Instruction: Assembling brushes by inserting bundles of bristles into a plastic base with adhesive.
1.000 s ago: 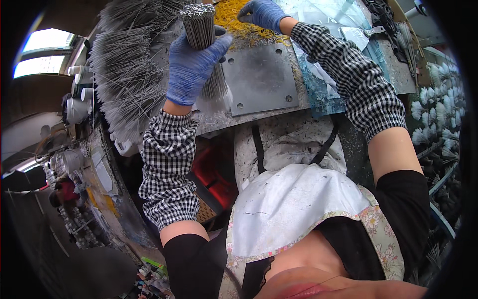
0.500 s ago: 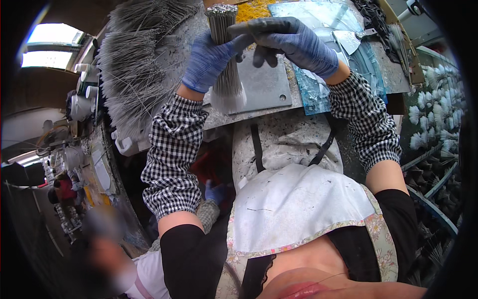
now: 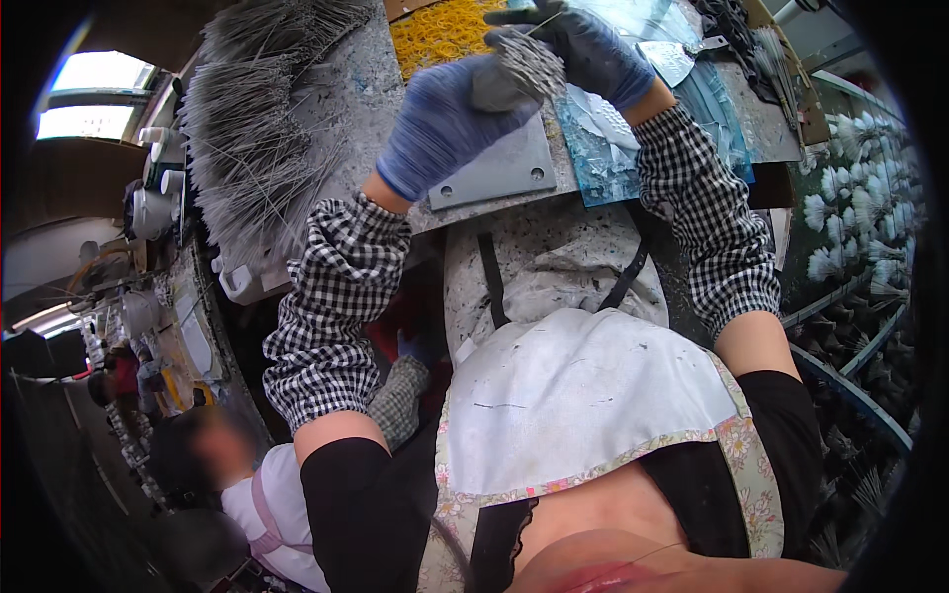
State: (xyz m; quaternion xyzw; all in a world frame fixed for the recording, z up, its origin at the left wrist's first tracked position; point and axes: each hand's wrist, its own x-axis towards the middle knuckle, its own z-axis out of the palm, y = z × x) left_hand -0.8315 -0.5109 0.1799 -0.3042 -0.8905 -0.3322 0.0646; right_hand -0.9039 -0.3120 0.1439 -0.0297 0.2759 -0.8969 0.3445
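Observation:
My left hand (image 3: 440, 124), in a blue glove, is closed around a tight bundle of thin grey wires (image 3: 524, 67), now tilted with its cut end facing me. My right hand (image 3: 583, 44), in a darker glove, pinches at the bundle's top end with fingertips. Both hands hover above a grey metal plate (image 3: 499, 173) with corner holes on the speckled workbench (image 3: 381, 84).
A big heap of loose grey wires (image 3: 257, 128) fans over the bench's left. A pile of yellow rubber bands (image 3: 440, 30) lies behind the hands; blue plastic sheets (image 3: 613, 153) lie right. White tufted brushes (image 3: 850, 217) fill racks at right. Another person (image 3: 237, 474) sits lower left.
My right hand came from the yellow pile to the bundle's top. The bundle, upright before, has tipped toward me in my left hand. A person came into view lower left.

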